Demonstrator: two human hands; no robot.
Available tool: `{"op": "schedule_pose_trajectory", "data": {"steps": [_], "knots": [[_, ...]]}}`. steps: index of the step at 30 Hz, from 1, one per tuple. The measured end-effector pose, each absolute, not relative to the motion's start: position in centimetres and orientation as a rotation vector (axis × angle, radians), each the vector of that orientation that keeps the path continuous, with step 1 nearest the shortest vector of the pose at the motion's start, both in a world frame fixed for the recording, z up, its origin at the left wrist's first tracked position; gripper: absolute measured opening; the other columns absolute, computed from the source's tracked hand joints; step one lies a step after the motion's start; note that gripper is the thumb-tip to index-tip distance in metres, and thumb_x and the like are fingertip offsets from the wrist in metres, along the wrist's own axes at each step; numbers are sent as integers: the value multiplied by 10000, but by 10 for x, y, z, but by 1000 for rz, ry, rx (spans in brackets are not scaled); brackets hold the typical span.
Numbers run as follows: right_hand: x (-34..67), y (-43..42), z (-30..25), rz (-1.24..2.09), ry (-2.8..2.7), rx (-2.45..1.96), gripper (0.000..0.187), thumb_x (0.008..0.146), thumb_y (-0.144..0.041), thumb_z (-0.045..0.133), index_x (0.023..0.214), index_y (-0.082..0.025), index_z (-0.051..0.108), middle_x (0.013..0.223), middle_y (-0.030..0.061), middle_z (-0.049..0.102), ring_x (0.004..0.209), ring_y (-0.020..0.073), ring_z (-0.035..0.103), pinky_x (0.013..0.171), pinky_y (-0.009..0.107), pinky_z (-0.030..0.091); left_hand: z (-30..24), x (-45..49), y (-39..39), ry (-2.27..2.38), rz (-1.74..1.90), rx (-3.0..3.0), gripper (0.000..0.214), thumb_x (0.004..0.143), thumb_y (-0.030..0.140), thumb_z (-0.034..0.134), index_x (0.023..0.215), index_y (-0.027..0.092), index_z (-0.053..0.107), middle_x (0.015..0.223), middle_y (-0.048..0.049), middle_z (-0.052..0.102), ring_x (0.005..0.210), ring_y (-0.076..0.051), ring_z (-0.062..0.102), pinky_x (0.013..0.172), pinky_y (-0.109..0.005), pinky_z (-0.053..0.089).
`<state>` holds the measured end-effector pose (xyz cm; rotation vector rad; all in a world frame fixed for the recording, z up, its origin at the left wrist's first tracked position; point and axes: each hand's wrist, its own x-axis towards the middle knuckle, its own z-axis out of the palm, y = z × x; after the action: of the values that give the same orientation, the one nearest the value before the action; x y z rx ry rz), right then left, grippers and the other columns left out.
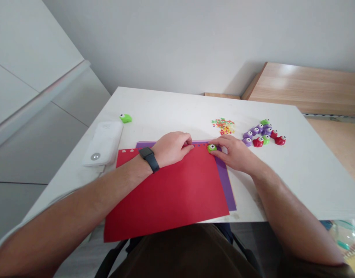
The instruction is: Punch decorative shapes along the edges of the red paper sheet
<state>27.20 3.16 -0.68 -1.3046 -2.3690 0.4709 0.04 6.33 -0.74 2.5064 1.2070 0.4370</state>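
With the thumb and fingers of the right hand (228,150), holds clamped a small green punch (212,148) at the upper right corner of the red sheet (171,189). Rests the left hand (173,147) near the top edge of the same sheet, with thumb and index finger close to each other; cannot tell if pinching the paper or only pressing. With this hand and its forearm, covers a part of the sheet. On the left wrist, wears a dark watch (149,159).

Under the red sheet, can see a purple sheet (228,185), shifted to the right. Just beyond the right hand, sees a loose pile of tiny coloured paper pieces (223,126), too many for counting. Farther right, counts about eleven punches (262,133) in a group: six purple, three red, two green. At far left, finds one more green punch (125,118), near one white flat box (103,143).

Works on a white table (299,177), before a pale wall (177,42), with white cabinets (29,88) at left and a wooden shelf (307,83) at right.
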Motion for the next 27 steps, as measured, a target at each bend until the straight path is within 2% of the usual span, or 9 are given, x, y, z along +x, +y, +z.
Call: {"op": "schedule_pose_trajectory", "data": {"steps": [5,7,14,20,27], "knots": [[271,30,-4,458,-2376,-1319,257,962,-257,691,1208,-209,750,1043,102,754,1000,263,690,955,429,542,-7,8,55,1191,485,2568,228,993,335,633,1129,161,691,1091,-118,719,1029,-272,675,948,-407,527],[270,29,-2,466,-2379,-1326,267,959,-252,692,1217,-201,744,1037,102,752,996,264,685,945,426,541,-7,11,51,1155,515,2636,244,1002,338,634,1139,149,704,1131,-135,707,1083,-288,655,995,-432,517],[271,29,-3,463,-2370,-1307,266,962,-255,687,1223,-232,732,1012,84,750,982,260,684,922,425,543,-10,18,41,880,500,2728,272,1051,367,579,1184,194,740,1189,-106,743,1161,-273,651,1060,-448,486],[272,29,-4,490,-2364,-1297,258,970,-237,678,1221,-231,736,1069,101,755,1018,265,693,968,449,551,-21,20,39,854,518,2721,330,1045,426,592,1228,194,738,1281,-110,730,1224,-289,624,1097,-474,469],[271,29,-5,477,-2344,-1314,278,966,-245,696,1241,-259,737,1118,96,762,1065,274,703,993,452,554,-25,19,38,850,563,2716,315,1057,410,570,1220,193,730,1286,-110,721,1236,-288,605,1099,-485,466]]}}
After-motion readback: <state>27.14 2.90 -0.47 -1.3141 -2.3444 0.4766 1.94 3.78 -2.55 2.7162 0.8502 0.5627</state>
